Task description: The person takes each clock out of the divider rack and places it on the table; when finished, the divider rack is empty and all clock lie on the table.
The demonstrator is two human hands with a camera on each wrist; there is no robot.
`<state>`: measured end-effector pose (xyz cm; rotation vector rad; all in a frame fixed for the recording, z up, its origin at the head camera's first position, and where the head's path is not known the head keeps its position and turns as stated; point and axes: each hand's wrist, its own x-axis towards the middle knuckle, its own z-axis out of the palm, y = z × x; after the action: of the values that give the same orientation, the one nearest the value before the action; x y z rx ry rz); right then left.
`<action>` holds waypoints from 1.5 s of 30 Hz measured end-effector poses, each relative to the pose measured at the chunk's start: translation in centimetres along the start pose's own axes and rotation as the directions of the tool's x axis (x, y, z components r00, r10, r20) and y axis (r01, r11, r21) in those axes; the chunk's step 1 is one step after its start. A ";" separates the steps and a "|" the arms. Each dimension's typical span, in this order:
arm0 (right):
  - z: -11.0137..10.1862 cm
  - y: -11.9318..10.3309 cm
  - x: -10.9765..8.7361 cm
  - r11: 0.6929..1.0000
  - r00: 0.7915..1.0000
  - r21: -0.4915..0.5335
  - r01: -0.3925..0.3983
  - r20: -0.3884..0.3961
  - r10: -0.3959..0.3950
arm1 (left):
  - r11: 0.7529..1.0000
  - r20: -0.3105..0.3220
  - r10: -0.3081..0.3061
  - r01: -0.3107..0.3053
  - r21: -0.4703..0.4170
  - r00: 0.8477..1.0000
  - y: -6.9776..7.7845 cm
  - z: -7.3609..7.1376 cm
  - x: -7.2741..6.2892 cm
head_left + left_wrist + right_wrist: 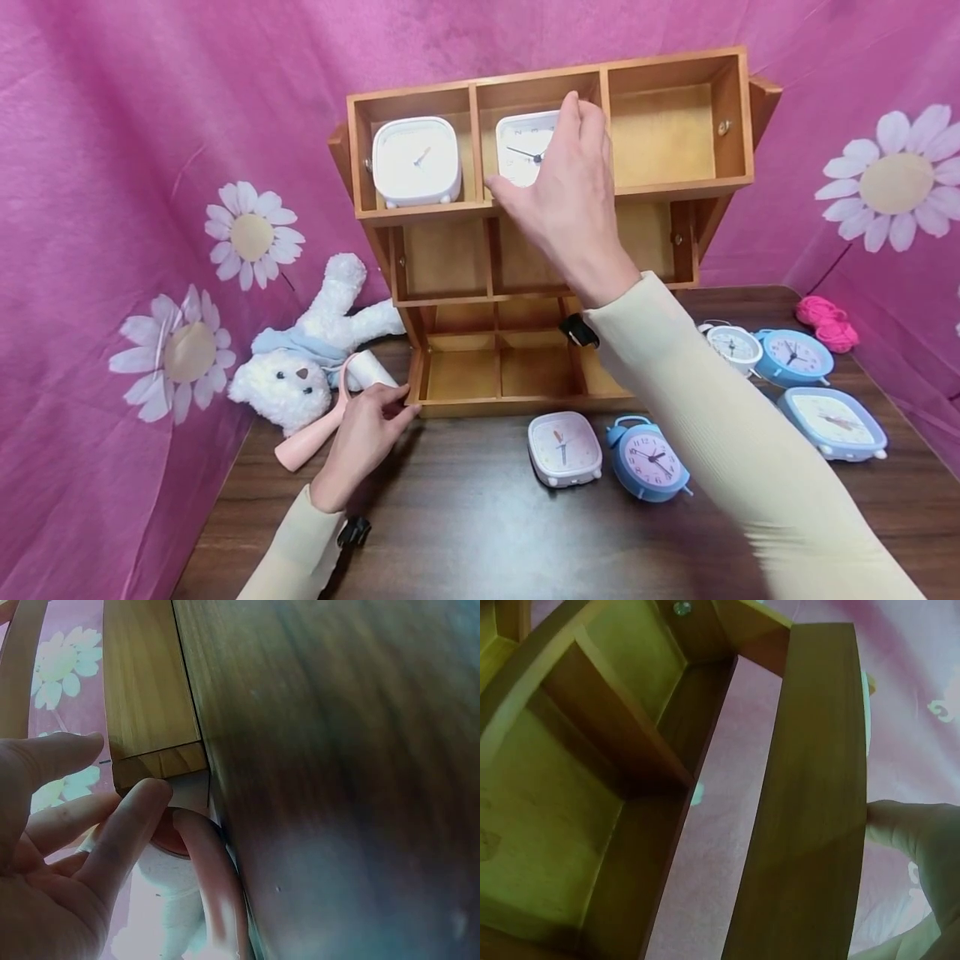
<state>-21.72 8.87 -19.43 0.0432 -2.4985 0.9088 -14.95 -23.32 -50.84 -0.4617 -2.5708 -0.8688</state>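
A white square alarm clock (517,133) is in the top middle compartment of a tiered wooden shelf (442,408), its 3 near the upper edge. My right hand (573,183) grips it, fingers over the top and thumb at the lower left, covering part of the dial. In the right wrist view, my thumb (892,821) is at the top box's edge. My left hand (363,437) holds the shelf's bottom left corner (161,761) between thumb and fingers. Another white clock (417,160) stands in the top left compartment.
On the table (450,517), a white clock (565,450) and a blue twin-bell clock (651,460) lie before the shelf. More clocks and pink yarn (827,323) are at right. A pink-handled lint roller (315,433) and white teddy bear (281,387) lie left, close to my left hand.
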 end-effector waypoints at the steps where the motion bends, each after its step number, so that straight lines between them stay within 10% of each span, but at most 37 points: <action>1: 0.0 -0.1 0.2 1.000 1.000 -0.014 -0.004 0.008 0.004 | 1.000 -0.008 0.007 -0.007 -0.014 1.000 0.7 -0.3 0.1; 14: -0.1 -0.4 0.8 0.998 1.000 -0.059 0.017 -0.014 -0.017 | 1.000 -0.005 -0.011 0.011 -0.012 1.000 3.6 -1.4 0.2; 22: -1.0 -0.7 0.8 0.998 0.998 -0.043 0.055 -0.042 -0.056 | 1.000 -0.022 0.003 -0.004 -0.028 1.000 1.1 0.1 0.0; 38: -4.5 -0.8 -1.1 1.000 0.997 0.018 0.024 -0.068 -0.023 | 1.000 -0.018 0.006 -0.006 -0.006 1.000 2.7 -1.1 0.2; 45: -5.9 0.7 -3.3 0.996 0.991 0.035 0.083 -0.110 -0.079 | 1.000 -0.020 0.009 -0.010 -0.016 1.000 0.6 -0.2 0.1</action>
<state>-16.48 12.62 -17.41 0.1043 -2.3612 0.9026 -14.71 -23.02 -50.38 -0.4673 -2.5429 -0.8872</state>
